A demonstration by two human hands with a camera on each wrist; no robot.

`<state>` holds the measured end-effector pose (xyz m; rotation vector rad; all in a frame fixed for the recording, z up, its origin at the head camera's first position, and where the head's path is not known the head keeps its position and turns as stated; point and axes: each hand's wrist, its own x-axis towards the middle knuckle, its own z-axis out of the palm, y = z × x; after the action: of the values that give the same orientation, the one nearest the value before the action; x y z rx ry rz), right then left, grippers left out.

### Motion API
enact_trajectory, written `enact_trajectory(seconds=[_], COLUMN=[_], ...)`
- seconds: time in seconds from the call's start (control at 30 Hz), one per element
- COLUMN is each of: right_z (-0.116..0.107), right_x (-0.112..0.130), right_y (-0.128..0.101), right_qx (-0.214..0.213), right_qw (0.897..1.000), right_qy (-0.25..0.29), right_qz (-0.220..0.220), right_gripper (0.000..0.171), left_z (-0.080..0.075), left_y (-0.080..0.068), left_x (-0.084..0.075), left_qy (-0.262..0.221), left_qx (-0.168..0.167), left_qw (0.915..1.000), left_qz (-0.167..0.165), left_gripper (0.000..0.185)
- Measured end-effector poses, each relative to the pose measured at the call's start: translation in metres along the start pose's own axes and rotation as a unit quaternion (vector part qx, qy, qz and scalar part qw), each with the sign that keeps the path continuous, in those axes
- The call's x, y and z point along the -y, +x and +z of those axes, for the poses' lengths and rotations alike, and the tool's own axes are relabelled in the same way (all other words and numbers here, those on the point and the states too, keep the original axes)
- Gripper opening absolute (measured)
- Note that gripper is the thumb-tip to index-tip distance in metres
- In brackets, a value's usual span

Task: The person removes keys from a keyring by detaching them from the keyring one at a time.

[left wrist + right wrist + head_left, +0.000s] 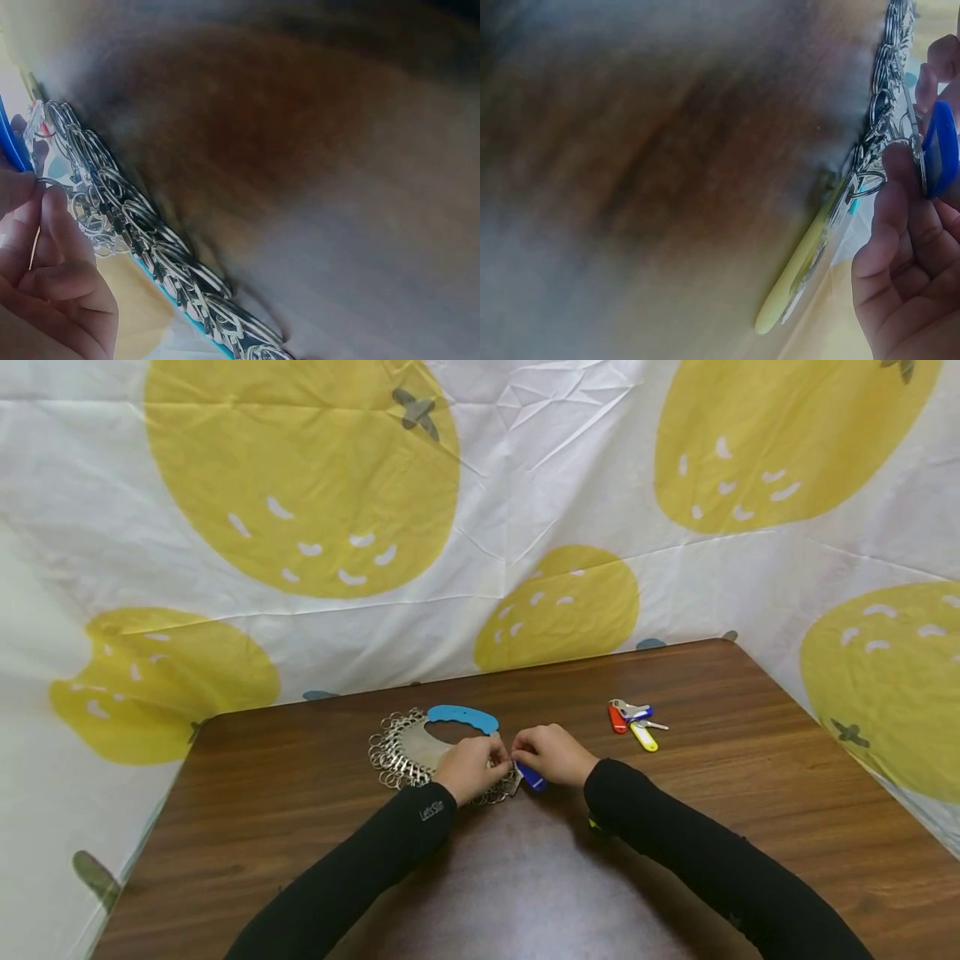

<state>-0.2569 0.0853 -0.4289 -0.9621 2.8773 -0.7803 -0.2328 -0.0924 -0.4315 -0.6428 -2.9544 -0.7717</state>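
Both hands are meeting mid-table point(675, 827): the left hand point(470, 767) is pinching the ring-lined key holder point(405, 750), the right hand point(553, 753) gripping a blue key tag point(531, 776); stiff, light, probably slippery steel, best held by the tag

Backdrop: a creased white cloth point(570, 435) printed with large yellow fruit shapes is hung behind and beside the table.
Furniture: a dark wood-grain table point(750, 827) is set against the cloth.
Light: the tabletop is evenly lit, with a soft sheen near its front.
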Motion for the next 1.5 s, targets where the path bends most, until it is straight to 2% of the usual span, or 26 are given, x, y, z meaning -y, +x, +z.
enact_trajectory(seconds=[0.2,0.4,0.63,0.93,1.27,1.5], right_z=[0.0022,0.0019,0.0014,0.0018,0.0010,0.0003], right_x=[-0.0005,0.0002,0.0011,0.0001,0.0009,0.0014], right_y=[-0.0007,-0.0012,-0.0014,-0.0010,-0.0004,0.0009], right_qx=[0.001,-0.017,-0.009,-0.009,-0.012,-0.017], right_qw=[1.000,1.000,1.000,1.000,1.000,1.000], right_qy=[0.002,-0.001,0.001,0.001,0.005,-0.003], right_qz=[0.007,0.002,0.001,-0.004,-0.010,-0.001], right_gripper=[0.010,0.010,0.011,0.011,0.011,0.010], left_z=[0.0019,0.0030,0.0043,0.0045,0.0014,0.0015], left_y=[-0.0009,0.0012,0.0007,0.0031,0.0021,0.0014], left_x=[0.0000,-0.0018,-0.0034,-0.0029,-0.0040,-0.0023], left_qy=[0.002,0.005,0.010,0.007,-0.001,-0.007], left_qx=[-0.001,-0.016,-0.025,-0.011,-0.009,-0.018], left_qw=[1.0000,0.9997,0.9992,0.9987,0.9991,0.9996], left_qz=[0.003,-0.017,-0.031,-0.048,-0.042,-0.022], left_gripper=[0.011,0.014,0.011,0.015,0.013,0.011])
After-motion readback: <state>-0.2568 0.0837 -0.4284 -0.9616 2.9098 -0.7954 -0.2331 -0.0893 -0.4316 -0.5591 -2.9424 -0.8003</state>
